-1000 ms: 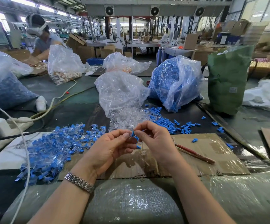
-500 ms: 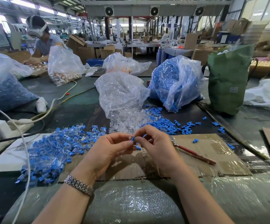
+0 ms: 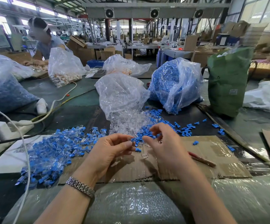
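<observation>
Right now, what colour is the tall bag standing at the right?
Green bag; head view shows it best.

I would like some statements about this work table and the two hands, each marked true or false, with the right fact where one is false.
1. The left hand pinches a small piece at its fingertips. True.
2. The green bag stands at the left edge of the table. False: it stands on the right, beside the bag of blue parts.
3. A metal watch band is on the left wrist. True.
4. The right hand grips the red-handled tool. False: the tool lies on the cardboard, to the right of that hand.
5. A pile of blue and clear pieces lies left of the left hand. True.
</observation>
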The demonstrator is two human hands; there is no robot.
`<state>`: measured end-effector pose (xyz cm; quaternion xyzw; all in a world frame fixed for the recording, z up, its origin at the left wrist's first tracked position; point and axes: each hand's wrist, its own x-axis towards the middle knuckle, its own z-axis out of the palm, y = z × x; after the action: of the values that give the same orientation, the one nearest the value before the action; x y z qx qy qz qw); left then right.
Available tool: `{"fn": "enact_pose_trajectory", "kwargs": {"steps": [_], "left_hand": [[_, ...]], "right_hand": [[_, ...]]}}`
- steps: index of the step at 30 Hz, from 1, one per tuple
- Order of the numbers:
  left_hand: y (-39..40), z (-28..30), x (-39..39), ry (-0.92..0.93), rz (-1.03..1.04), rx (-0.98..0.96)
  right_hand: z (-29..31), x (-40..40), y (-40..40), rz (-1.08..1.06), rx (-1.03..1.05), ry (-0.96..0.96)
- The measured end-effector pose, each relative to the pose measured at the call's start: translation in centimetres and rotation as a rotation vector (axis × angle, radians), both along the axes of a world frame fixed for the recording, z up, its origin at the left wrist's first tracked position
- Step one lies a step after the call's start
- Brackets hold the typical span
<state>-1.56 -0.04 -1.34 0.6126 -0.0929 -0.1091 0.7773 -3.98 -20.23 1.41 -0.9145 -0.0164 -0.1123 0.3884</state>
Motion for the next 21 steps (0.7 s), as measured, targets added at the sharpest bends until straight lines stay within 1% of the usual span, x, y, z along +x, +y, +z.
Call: {"fn": "enact_pose_trajectory", "kwargs": {"steps": [1,2,3,5,6,9,10,11,13,15,18,21], "left_hand": [[0.0,0.0,0.1,0.002,0.006,-0.011],[0.1,0.0,0.2,0.004,0.007,-0.023],[0.1,0.0,0.2,0.008,0.007,-0.034],[0.2,0.1,0.2,0.021,0.002,-0.05],[0.1,0.1,0.2,0.031,-0.001,-0.055],[0.2,0.3,0.2,0.056,0.015,-0.074],[0.2,0.3,0.3,0.064,0.022,-0.094],[0.3,0.3,0.3,0.073,0.032,-0.118],[0.5,0.4,0.5,0.084,0.042,-0.156],[0.7,0.3,0.6,0.087,0.034,-0.181],[0.9,0.2,0.8,0.074,0.008,-0.233],[0.9,0.1,0.9,0.059,0.007,-0.222]], "right_hand": [[0.3,-0.2,-0.7,-0.108,-0.246,0.064],[0.4,-0.6,-1.4,-0.201,-0.448,0.149],[0.5,-1.0,-2.1,-0.261,-0.57,0.25],[0.5,-1.3,-2.8,-0.274,-0.647,0.39],[0.6,-1.5,-3.0,-0.256,-0.662,0.406],[0.8,-1.4,-2.8,-0.195,-0.701,0.322],[1.0,-1.3,-2.8,-0.171,-0.657,0.313],[1.2,-1.0,-2.7,-0.148,-0.568,0.32],[1.9,-0.7,-2.6,-0.07,-0.32,0.35],[2.8,-0.6,-1.9,0.089,-0.132,0.414],[3.9,-0.5,-0.2,0.328,0.039,0.573],[4.5,-0.6,1.1,0.393,0.072,0.617]]}}
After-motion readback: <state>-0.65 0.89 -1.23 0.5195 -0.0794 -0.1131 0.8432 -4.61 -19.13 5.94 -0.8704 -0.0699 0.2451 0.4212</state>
